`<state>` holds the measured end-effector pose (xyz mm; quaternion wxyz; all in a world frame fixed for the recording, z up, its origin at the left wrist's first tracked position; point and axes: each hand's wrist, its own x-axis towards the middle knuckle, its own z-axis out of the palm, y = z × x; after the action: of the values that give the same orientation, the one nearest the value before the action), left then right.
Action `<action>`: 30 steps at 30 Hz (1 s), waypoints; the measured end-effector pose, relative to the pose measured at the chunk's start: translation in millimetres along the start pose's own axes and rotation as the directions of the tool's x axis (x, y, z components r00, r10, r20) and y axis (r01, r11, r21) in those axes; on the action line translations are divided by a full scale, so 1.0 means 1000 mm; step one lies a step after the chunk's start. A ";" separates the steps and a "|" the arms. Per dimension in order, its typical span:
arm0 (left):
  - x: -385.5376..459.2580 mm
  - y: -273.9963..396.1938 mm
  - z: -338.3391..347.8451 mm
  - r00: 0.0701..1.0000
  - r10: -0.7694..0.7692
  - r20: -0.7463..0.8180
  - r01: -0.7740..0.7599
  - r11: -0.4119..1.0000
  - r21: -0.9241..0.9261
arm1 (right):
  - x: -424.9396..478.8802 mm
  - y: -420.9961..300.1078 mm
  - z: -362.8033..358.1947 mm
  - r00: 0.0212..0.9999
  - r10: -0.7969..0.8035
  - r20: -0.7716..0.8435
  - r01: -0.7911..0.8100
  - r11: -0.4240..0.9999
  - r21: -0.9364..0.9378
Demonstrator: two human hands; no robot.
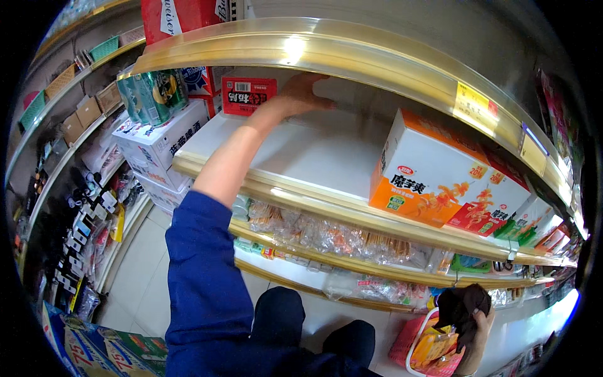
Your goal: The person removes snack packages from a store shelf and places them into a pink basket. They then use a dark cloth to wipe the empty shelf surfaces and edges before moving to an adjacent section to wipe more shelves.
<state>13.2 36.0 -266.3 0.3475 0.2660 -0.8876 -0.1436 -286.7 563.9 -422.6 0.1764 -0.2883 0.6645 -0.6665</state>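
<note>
My left hand reaches under the upper shelf, fingers apart and nothing seen in them, above the white shelf board. Just left of its wrist stands a red box with upside-down print. Farther right on this board stand an orange and white snack box and a red and white one. At the lower right, my right hand grips a dark brown cloth over a pink basket that holds orange packets.
Green drink cans sit on white cartons at the left end of the shelf. Bagged goods fill the lower shelf. Another stocked rack curves along the left. Blue and green cartons stand at the bottom left.
</note>
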 end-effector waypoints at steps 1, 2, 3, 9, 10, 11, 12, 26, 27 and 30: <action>0.007 -0.003 -0.008 0.998 0.036 0.050 -0.037 0.999 0.025 | -0.001 0.010 -0.004 1.000 0.003 -0.010 -0.003 1.000 -0.010; 0.017 -0.008 -0.010 0.992 0.077 0.103 -0.080 0.996 0.033 | -0.008 0.009 0.000 0.999 0.031 -0.040 -0.031 0.999 0.016; 0.027 -0.014 -0.011 0.984 0.096 0.152 -0.103 0.994 0.039 | -0.016 0.009 0.004 0.996 0.060 -0.069 -0.057 0.997 0.045; 0.050 -0.033 0.007 0.952 -0.077 0.297 0.033 0.988 0.151 | -0.047 0.019 -0.003 0.987 0.136 -0.090 -0.133 0.990 0.035; 0.051 -0.034 0.009 0.944 -0.103 0.315 0.047 0.983 0.179 | -0.052 0.024 0.000 0.984 0.143 -0.107 -0.138 0.989 0.049; 0.053 -0.035 0.010 0.937 -0.126 0.327 0.060 0.977 0.203 | -0.054 0.027 0.001 0.981 0.149 -0.121 -0.142 0.988 0.063; 0.056 -0.034 0.010 0.930 -0.147 0.337 0.071 0.971 0.229 | -0.056 0.029 0.002 0.979 0.165 -0.118 -0.162 0.986 0.036; 0.057 -0.043 0.018 0.932 -0.037 0.361 -0.102 0.928 0.358 | -0.031 0.030 0.052 0.950 0.312 0.015 -0.312 0.948 0.062; 0.054 -0.041 0.017 0.939 -0.007 0.343 -0.118 0.932 0.343 | -0.030 0.030 0.055 0.948 0.314 0.049 -0.316 0.947 0.056; 0.053 -0.041 0.021 0.936 0.017 0.351 -0.126 0.949 0.289 | -0.025 0.042 0.056 0.963 0.265 0.047 -0.268 0.961 0.068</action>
<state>-18.7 -26.5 -271.2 0.1465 0.2547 -0.9552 -0.0353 -238.8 533.2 -470.2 0.2873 -0.2019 0.6688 -0.6553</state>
